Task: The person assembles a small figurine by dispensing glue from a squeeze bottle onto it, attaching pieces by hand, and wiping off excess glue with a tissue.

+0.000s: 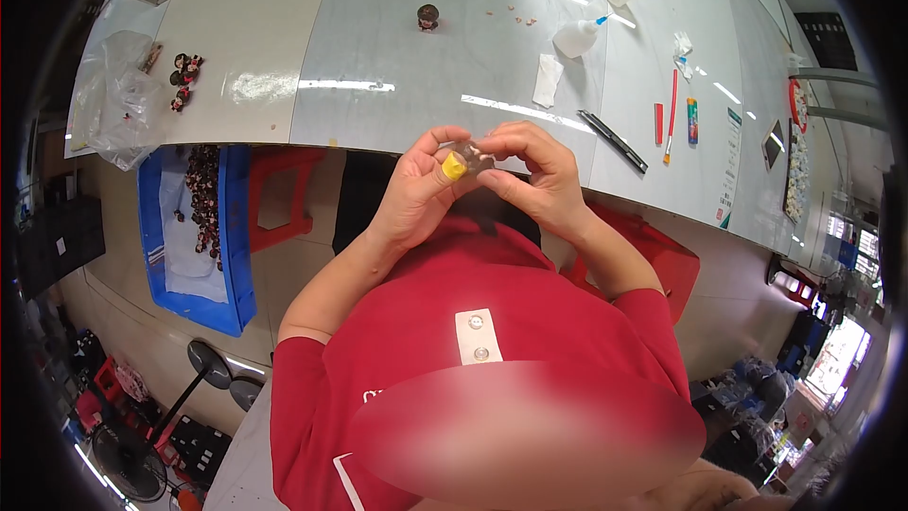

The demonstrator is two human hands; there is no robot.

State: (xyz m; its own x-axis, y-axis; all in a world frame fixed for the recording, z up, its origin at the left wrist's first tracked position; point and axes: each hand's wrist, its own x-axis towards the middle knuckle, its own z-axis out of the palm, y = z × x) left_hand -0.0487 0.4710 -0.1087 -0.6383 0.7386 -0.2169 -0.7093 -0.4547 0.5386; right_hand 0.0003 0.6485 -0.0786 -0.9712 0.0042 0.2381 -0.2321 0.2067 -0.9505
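Note:
My left hand (421,180) and my right hand (534,170) meet at the table's front edge. Between their fingertips is a small brownish figurine (473,157), partly covered by the fingers. A yellow wrap (454,166) sits around my left thumb. The fingers of my right hand pinch the figurine's other side. Ahead on the grey table (378,47) stands one small dark-haired figurine (428,17), with tiny pieces (518,21) scattered to its right.
White bottles with blue tips (579,37), a white tissue (547,80), black tweezers (613,142), a red brush (672,114) and a glue stick (692,121) lie at the right. At left are a plastic bag (118,99), more figurines (182,80) and a blue crate (241,237).

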